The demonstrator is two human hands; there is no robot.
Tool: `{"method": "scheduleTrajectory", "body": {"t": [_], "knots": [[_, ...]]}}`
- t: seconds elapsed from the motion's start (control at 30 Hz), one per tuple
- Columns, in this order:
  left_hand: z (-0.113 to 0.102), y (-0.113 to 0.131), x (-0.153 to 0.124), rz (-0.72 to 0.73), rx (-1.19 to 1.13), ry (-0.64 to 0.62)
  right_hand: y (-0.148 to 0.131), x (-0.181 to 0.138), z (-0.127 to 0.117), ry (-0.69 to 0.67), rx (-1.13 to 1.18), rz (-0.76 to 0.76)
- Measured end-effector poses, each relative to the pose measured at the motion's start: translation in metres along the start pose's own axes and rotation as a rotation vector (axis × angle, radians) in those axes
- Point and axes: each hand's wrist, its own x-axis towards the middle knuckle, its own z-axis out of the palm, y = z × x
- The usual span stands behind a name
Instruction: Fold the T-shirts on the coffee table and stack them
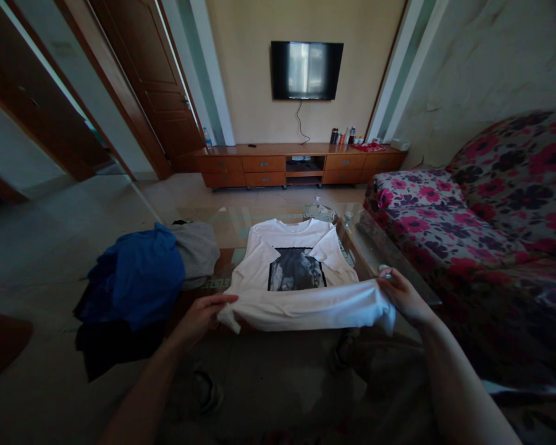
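A glass table [377, 244] is supporting a white shirt [299, 278], which is lying between and ahead of the left hand [202, 314] and right hand [402, 293]; both are pinching opposite ends of its lower edge [301, 310], seemingly for holding that fabric straight.

One head-worn camera looks forward and down over a nearby white cloth shirt [296, 272] toward a distant black rectangular television [307, 70].

A glass table [380, 247] carries a white shirt [296, 238], spread out; just left of the shirt lies a grey garment [198, 247]; farther left of the shirt, a blue garment [139, 272] with black cloth [113, 352] beneath.
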Motion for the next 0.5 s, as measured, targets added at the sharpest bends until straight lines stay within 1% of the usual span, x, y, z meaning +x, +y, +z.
{"method": "scheduleTrajectory", "body": {"t": [0.03,0.07,0.13,0.2,0.23,0.3,0.4,0.5], "knots": [[0.001,0.005,-0.003,0.003,-0.018,-0.029,-0.005,-0.001,0.002,0.027,0.054,-0.009],[0.002,0.01,-0.006,0.015,-0.036,-0.058,-0.01,-0.002,0.003,0.026,0.105,0.01],[0.005,0.02,-0.012,0.067,-0.059,-0.111,-0.019,-0.005,0.003,-0.037,0.19,0.096],[0.009,0.027,-0.016,0.151,-0.034,-0.119,-0.024,-0.008,0.003,-0.123,0.238,0.161],[0.01,0.029,-0.017,0.2,-0.004,-0.096,-0.024,-0.008,0.004,-0.148,0.246,0.163],[0.013,0.026,-0.016,0.296,0.088,-0.006,-0.021,-0.008,0.005,-0.14,0.238,0.11],[0.01,0.015,-0.012,0.409,0.325,0.177,-0.013,-0.003,0.01,-0.016,0.202,0.003],[0.005,0.007,-0.009,0.489,0.612,0.32,-0.008,0.0,0.014,0.112,0.156,-0.047]]}}
